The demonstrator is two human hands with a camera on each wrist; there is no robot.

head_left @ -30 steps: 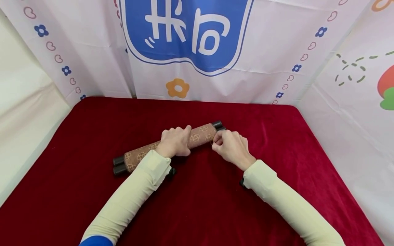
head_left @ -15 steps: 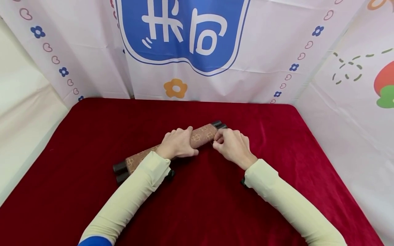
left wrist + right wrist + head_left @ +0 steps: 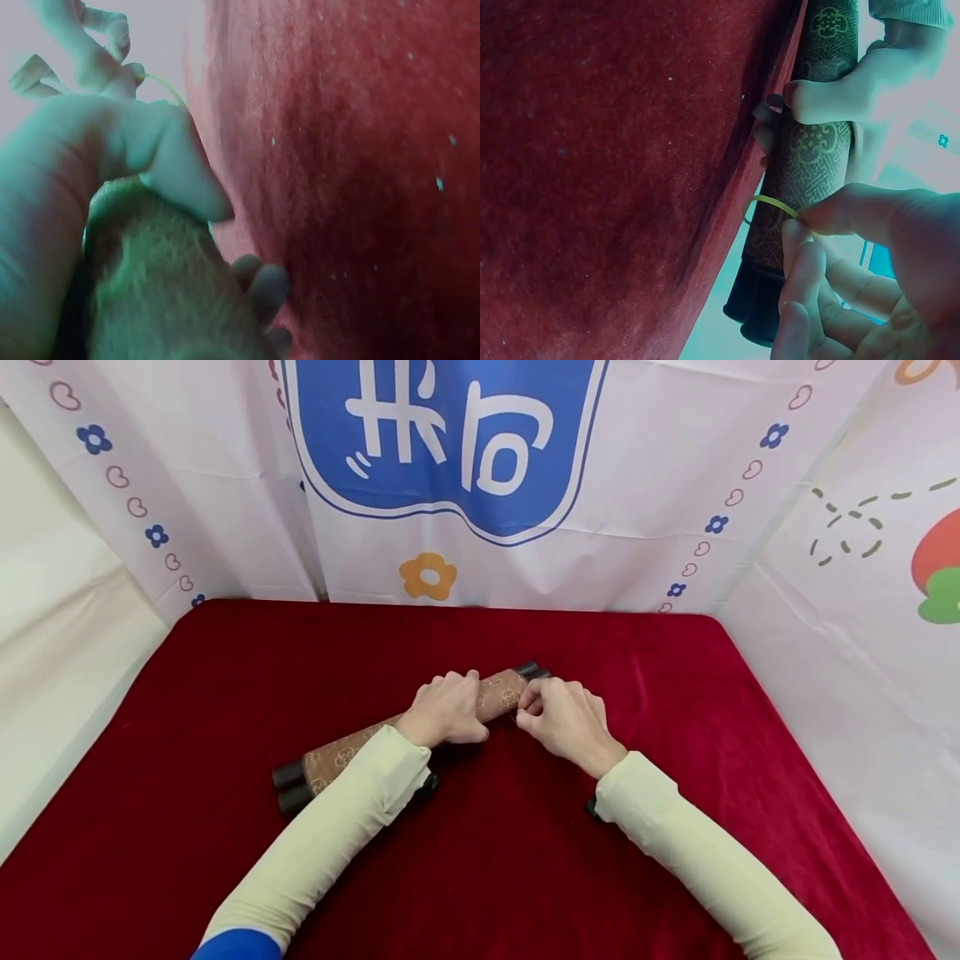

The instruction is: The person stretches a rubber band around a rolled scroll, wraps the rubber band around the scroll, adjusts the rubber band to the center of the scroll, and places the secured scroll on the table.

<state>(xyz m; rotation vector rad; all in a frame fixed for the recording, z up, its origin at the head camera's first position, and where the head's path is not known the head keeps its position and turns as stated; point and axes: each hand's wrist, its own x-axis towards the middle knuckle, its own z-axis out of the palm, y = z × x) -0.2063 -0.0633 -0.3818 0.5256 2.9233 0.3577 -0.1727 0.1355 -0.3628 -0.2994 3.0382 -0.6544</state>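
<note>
A rolled scroll (image 3: pixel 348 753) lies slantwise, its brown cover patterned with gold flowers and its paired dark rod ends sticking out at both sides. My left hand (image 3: pixel 447 707) grips it right of the middle, thumb on the near side. In the right wrist view, a thin yellow band (image 3: pixel 771 201) loops across the scroll close to one end. My right hand (image 3: pixel 564 720) pinches this band between thumb and fingertips. The left wrist view shows the scroll (image 3: pixel 176 289) close up under the left hand; whether the band goes fully around is hidden.
A dark red velvet cloth (image 3: pixel 495 877) covers the table. White printed curtains (image 3: pixel 652 493) stand behind it and at the right, and a plain pale curtain (image 3: pixel 67 585) hangs at the left.
My left hand has shifted a little right, nearer the right hand. The scroll's left end has come slightly toward me. My right hand stays nearly in place, pinching the band.
</note>
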